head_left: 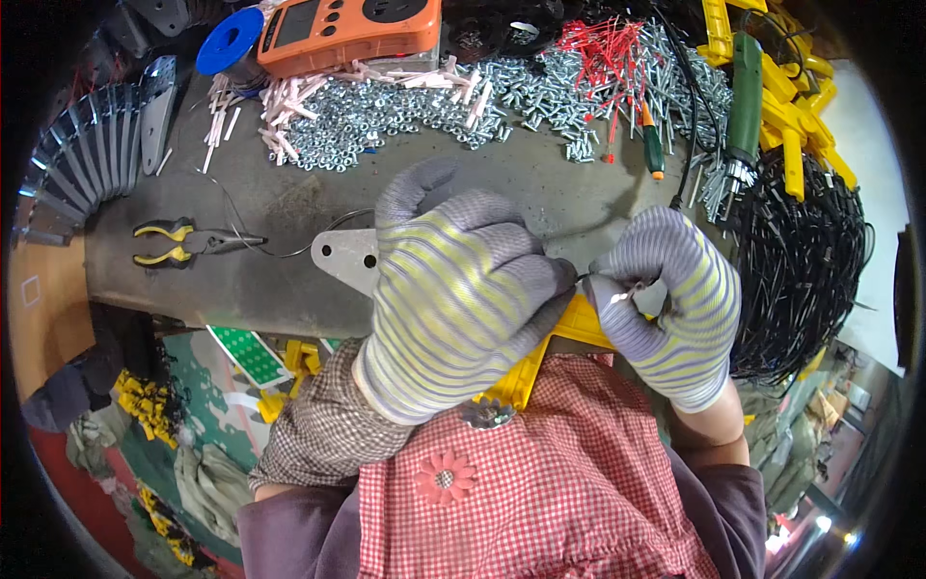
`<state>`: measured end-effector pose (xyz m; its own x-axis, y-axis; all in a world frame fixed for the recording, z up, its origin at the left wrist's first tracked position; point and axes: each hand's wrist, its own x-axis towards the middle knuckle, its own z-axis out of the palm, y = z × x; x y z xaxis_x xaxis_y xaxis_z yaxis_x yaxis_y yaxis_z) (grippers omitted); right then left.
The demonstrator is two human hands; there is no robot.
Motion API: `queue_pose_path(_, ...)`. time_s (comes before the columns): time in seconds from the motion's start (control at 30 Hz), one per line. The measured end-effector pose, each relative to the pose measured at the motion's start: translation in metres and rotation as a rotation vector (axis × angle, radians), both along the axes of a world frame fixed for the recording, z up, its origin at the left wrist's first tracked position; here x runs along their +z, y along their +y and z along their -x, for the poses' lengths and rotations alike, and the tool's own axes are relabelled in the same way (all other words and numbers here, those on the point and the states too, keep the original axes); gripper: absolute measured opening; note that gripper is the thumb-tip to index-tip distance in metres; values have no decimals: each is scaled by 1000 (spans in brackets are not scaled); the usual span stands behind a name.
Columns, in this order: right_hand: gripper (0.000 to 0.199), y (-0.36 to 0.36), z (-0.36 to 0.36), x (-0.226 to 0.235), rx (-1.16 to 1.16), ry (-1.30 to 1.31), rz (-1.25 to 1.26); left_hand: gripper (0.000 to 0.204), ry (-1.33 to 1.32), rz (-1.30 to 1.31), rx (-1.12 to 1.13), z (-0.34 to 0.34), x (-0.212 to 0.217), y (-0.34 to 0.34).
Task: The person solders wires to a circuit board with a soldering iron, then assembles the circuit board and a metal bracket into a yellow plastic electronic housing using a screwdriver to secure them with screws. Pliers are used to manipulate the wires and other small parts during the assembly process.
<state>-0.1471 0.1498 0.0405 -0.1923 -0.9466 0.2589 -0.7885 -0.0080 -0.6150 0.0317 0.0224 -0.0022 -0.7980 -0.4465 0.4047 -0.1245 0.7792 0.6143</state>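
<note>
Both my hands wear grey gloves with yellow-green stripes. My left hand (458, 294) is closed, its fingers curled over a yellow plastic part (584, 323) at the table's front edge; what lies inside its grip is hidden. A grey metal plate with holes (344, 259) sticks out to the left from beneath that hand. Close by on the right, my right hand (680, 304) pinches a short, thin dark strand (582, 277) between thumb and forefinger. The strand spans the small gap between the two hands. Its kind is too small to tell.
Yellow-handled pliers (193, 241) lie left, near a thin wire. Behind are heaped nuts (357, 121), screws (569, 96), an orange multimeter (347, 34) and a blue spool (230, 41). Right are a green electric screwdriver (745, 96), a small screwdriver (653, 145), black cables (801, 261) and yellow parts (796, 121).
</note>
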Motion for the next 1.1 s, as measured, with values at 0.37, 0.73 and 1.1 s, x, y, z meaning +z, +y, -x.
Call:
queue_pose_path(0.37,18,11,-4,-10,-3,-113,-153,17,51,-198,2,3,-2,-7)
queue_pose_path(0.73,19,0,-3,5,-201,-331,-346,16,25,31,25,2,5,-5)
queue_pose_path(1.1,18,-8,7,-8,85,117,22,30,-221,-642,-217,8,10,-29)
